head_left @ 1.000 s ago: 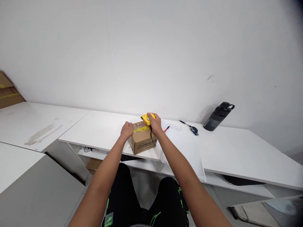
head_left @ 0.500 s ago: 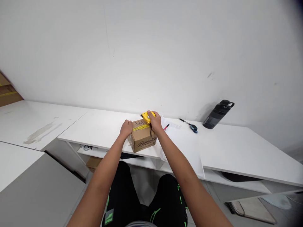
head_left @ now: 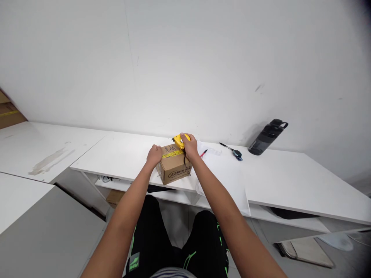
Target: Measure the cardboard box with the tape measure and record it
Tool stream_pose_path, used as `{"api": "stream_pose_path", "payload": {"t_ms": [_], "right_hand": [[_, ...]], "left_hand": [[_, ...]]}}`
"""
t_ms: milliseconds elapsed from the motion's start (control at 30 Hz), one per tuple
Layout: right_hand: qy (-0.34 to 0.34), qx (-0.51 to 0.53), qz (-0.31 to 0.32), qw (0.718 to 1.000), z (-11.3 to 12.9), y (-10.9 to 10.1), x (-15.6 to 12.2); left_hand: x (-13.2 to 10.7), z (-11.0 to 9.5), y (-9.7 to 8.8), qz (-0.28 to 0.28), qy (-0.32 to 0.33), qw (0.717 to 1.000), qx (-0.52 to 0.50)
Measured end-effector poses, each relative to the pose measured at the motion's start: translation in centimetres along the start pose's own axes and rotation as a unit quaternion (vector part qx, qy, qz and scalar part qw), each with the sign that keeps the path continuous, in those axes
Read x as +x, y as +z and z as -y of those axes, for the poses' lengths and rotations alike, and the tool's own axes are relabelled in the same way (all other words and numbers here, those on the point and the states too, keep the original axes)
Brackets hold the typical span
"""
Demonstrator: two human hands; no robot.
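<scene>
A small cardboard box with dark print and yellow tape across its top stands on the white desk in front of me. My left hand is closed at the box's far left edge, gripping it there; its fingertips are mostly hidden. Above the right part of the box top, my right hand is wrapped round a yellow tape measure. A dark wrist cord hangs from the tape measure down the box's front.
White paper and a red pen lie right of the box. Farther right are a black pen, a dark round gadget and a black water bottle. The wall rises behind the desk.
My view has shifted slightly. Both hands, the box and the tape measure keep nearly the same places relative to each other.
</scene>
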State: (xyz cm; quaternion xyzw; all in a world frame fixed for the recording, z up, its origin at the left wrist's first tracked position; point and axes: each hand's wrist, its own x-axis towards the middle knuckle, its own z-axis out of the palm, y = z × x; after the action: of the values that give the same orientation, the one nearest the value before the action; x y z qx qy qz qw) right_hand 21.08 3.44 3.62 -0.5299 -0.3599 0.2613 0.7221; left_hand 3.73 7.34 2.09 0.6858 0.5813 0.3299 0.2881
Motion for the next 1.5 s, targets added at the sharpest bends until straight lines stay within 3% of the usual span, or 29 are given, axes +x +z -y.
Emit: {"api": "stream_pose_path", "payload": {"t_ms": [333, 700, 1133, 1500], "right_hand": [[0.001, 0.016, -0.012, 1.0, -0.2, 0.0, 0.3], [0.056, 0.132, -0.059, 0.988, -0.8, -0.4, 1.1], [0.029, 0.084, -0.038, 0.995, -0.6, -0.3, 0.6], [0.042, 0.103, -0.025, 0.993, 0.3, -0.2, 0.1]], "left_hand": [[-0.2, -0.4, -0.2, 0.001, -0.001, 1.0, 0.001], [-0.4, -0.3, -0.2, 0.002, 0.005, 1.0, -0.005], [-0.2, -0.2, 0.0, -0.002, 0.002, 1.0, -0.023], [0.0, 0.0, 0.1, 0.001, 0.003, 1.0, -0.028]]}}
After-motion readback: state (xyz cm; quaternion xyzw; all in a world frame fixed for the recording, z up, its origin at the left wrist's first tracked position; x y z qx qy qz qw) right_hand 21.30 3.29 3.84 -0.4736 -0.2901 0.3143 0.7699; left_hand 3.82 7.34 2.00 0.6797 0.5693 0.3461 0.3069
